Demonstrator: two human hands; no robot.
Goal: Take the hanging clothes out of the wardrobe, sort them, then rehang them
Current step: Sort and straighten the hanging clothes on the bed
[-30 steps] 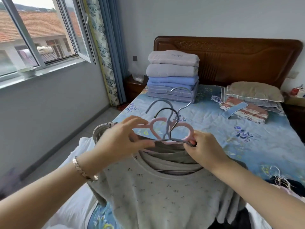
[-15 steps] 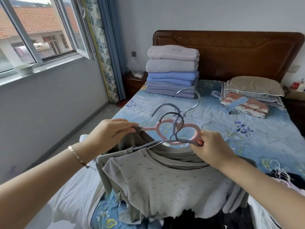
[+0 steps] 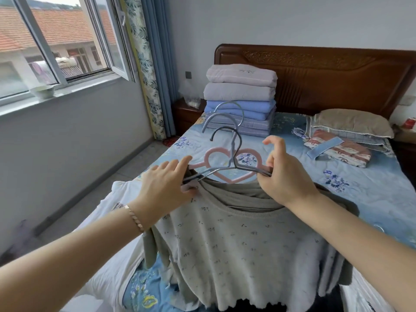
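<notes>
A bundle of hangers (image 3: 233,152), hooks uppermost, is held up over the bed (image 3: 360,183). A grey speckled top (image 3: 236,244) is draped in front and an olive garment (image 3: 243,194) is layered behind it. The right arms of the hangers are pinched in a narrow grip by the right hand (image 3: 286,176), its forefinger lifted clear. The left ends are taken between the nearly straight fingers and the thumb of the left hand (image 3: 164,185), in what looks a looser grip. The clothes are judged light, soft and limp, and may be expected to slide off smooth wire if the bundle is tilted. The hangers are stiff but thin, and their hooks may be tangled. Hold is best taken at the necks or shoulders of the hangers, not at the cloth. The sorting is judged not yet done.
</notes>
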